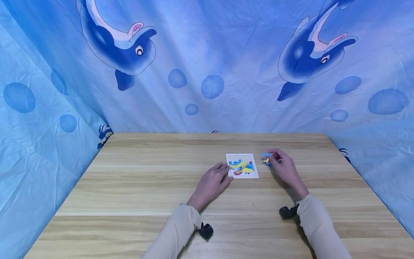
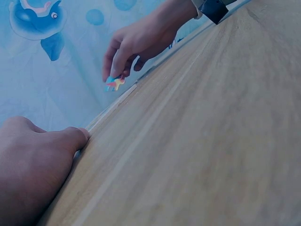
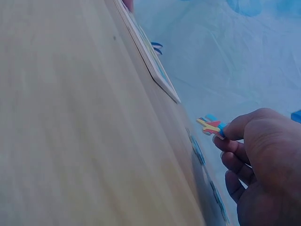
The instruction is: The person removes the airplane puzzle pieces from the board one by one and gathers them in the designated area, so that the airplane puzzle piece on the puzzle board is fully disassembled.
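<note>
Blue, yellow and red colour the small, flat puzzle piece (image 3: 212,127), its outline uneven. It is pinched between thumb and finger of the right hand (image 1: 285,167), clear of the table, with that hand's other fingers loosely bent. More loose pieces (image 3: 196,148) lie on the tabletop just below it. To the left, near but apart, is the square puzzle board (image 1: 244,176), flat, with a white rim; a yellow plane with a red patch at its near left shows in it among blue parts, while the far part is pale. The board lies between the two hands. At its left edge rests the left hand (image 1: 211,181), open, fingers reaching onto the rim and thumb at the near left corner. Both arms come from the near side in pale sleeves (image 1: 181,225), each with a small black camera (image 1: 206,231) at the wrist. Beneath everything is the wood-grain table (image 1: 129,201); beyond its far edge hangs a blue cloth (image 1: 242,46) printed with dolphins (image 1: 129,46) and bubbles (image 1: 212,86)
</note>
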Motion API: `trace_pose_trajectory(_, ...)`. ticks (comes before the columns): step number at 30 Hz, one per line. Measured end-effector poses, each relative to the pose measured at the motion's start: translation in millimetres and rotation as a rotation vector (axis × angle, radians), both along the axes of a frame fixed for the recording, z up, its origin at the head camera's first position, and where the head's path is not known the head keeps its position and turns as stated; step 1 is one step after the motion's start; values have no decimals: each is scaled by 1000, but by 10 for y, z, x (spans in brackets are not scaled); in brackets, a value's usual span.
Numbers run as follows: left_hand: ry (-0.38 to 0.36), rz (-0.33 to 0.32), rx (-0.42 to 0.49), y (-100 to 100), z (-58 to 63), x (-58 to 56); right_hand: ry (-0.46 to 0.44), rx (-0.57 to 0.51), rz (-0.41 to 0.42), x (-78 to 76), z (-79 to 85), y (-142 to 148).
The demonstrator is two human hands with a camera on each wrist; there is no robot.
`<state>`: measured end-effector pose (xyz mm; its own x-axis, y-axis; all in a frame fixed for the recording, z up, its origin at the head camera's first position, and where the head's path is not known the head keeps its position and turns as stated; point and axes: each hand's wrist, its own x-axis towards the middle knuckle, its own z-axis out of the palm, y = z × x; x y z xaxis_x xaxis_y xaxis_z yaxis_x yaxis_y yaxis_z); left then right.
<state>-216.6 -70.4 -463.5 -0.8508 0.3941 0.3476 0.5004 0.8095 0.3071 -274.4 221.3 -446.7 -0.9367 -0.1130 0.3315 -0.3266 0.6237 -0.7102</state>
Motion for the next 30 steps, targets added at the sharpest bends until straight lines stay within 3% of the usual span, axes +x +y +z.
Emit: trace_pose_trajectory(30,25,-2,-9,-2,-4,11,109,41,-107,197,-16,661)
